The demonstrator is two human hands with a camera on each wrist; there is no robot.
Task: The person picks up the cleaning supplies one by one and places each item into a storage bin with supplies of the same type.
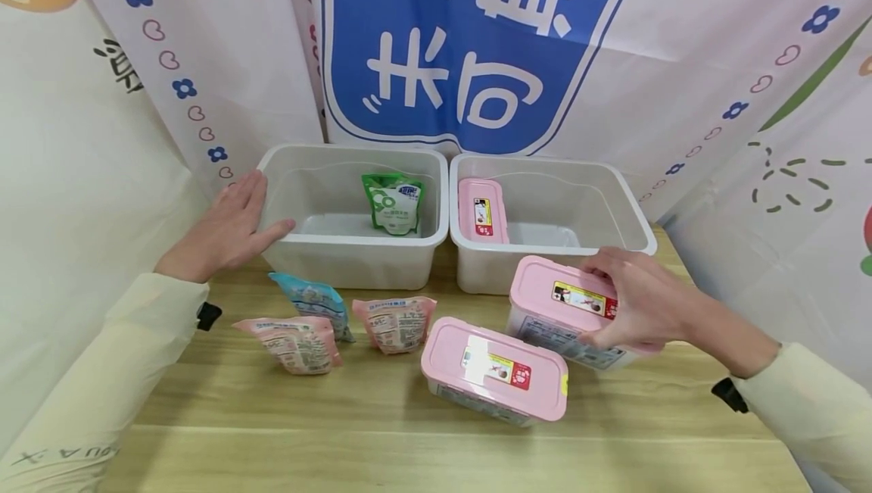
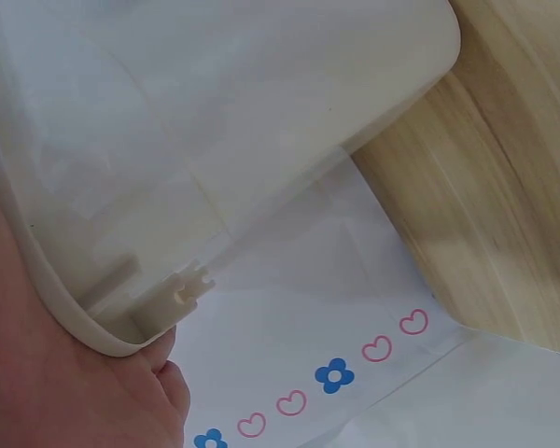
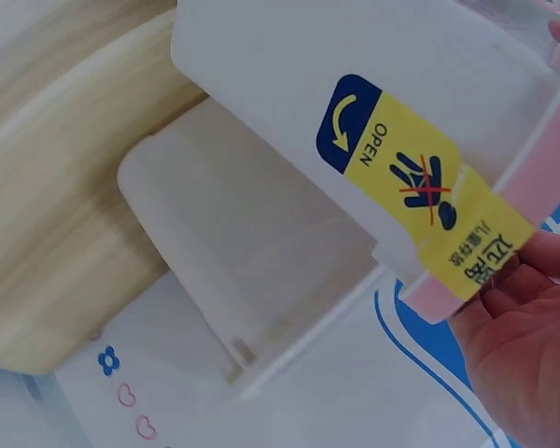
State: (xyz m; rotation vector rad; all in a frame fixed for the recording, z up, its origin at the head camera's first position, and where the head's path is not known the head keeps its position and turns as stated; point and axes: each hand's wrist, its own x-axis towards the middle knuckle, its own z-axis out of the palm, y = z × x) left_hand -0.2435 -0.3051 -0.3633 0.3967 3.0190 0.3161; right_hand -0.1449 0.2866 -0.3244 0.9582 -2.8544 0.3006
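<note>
- Two bare hands: the right hand (image 1: 640,300) grasps a pink-lidded tub (image 1: 562,315) across its lid, fingers at the far edge, thumb at the near one; the left hand (image 1: 235,224) rests on a bin rim with fingers extended and holds nothing up.
- One gripped tub, just in front of the right bin (image 1: 487,269); its yellow sticker (image 3: 420,187) reads "OPEN" beside a curved arrow, with 远离 and 儿童存放 by a crossed-out figure.
- Two more such tubs: one on the table (image 1: 493,372), one in the right bin at its left end (image 1: 480,213); all are oblong with rounded lids.
- Two white bins, side by side, smooth and plastic-looking, the left bin (image 1: 350,264) under the left hand.
- Four glossy pouches: a green pouch (image 1: 393,205) in the left bin; a blue pouch (image 1: 316,300) and two pink pouches (image 1: 300,345) (image 1: 395,324) on the table, their print too small to read.
- One table (image 1: 341,432) with pale wood grain.
- One creased white backdrop (image 1: 259,39) with hearts, flowers and a blue panel (image 1: 463,23) of large white Chinese characters, including 可.
</note>
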